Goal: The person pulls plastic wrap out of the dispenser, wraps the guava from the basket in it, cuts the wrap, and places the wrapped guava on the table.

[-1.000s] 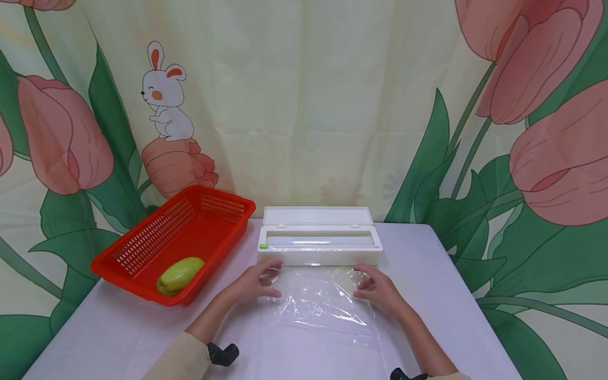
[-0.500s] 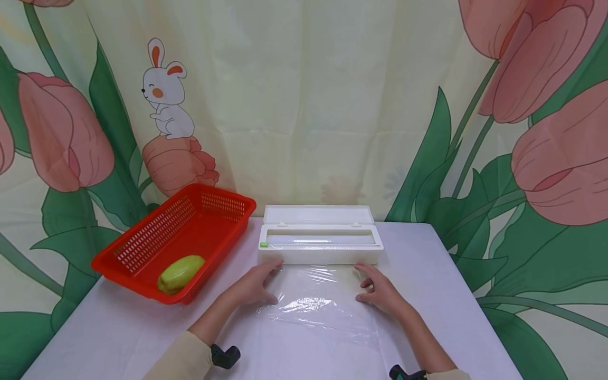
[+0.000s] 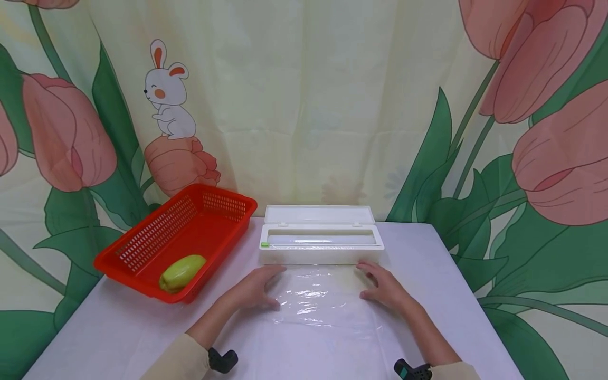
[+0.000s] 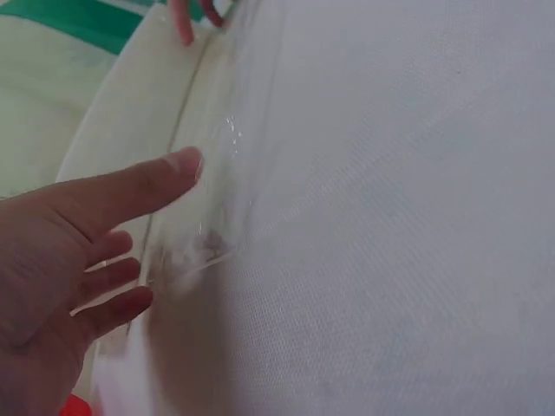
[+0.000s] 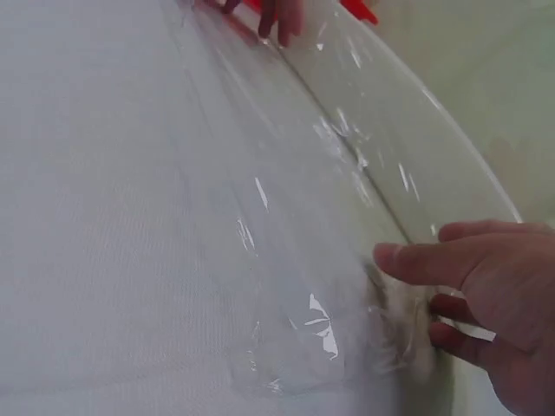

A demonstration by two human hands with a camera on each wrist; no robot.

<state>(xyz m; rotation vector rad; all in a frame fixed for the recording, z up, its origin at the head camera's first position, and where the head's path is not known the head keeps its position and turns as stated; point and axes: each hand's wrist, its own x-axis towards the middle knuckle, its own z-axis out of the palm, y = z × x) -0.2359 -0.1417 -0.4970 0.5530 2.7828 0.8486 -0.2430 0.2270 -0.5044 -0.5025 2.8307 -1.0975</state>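
Observation:
A sheet of clear cling film (image 3: 323, 309) lies spread on the white table, pulled out from the white dispenser box (image 3: 320, 248) whose lid stands open. My left hand (image 3: 258, 287) rests on the film's left edge with fingers stretched out. My right hand (image 3: 383, 286) lies flat on the right edge. In the left wrist view the left hand (image 4: 87, 251) touches the film (image 4: 208, 230) beside the box (image 4: 130, 113). In the right wrist view the right hand (image 5: 473, 303) presses the film (image 5: 286, 260), thumb extended.
A red plastic basket (image 3: 142, 248) stands at the left of the table with a green fruit (image 3: 182, 272) inside it. A flower-print curtain hangs close behind the table. The table's right edge runs near my right hand.
One second ago the film was wrinkled and lifted between my hands. Now it lies smoother and flatter, and both hands have shifted slightly toward the box, fingers laid flat.

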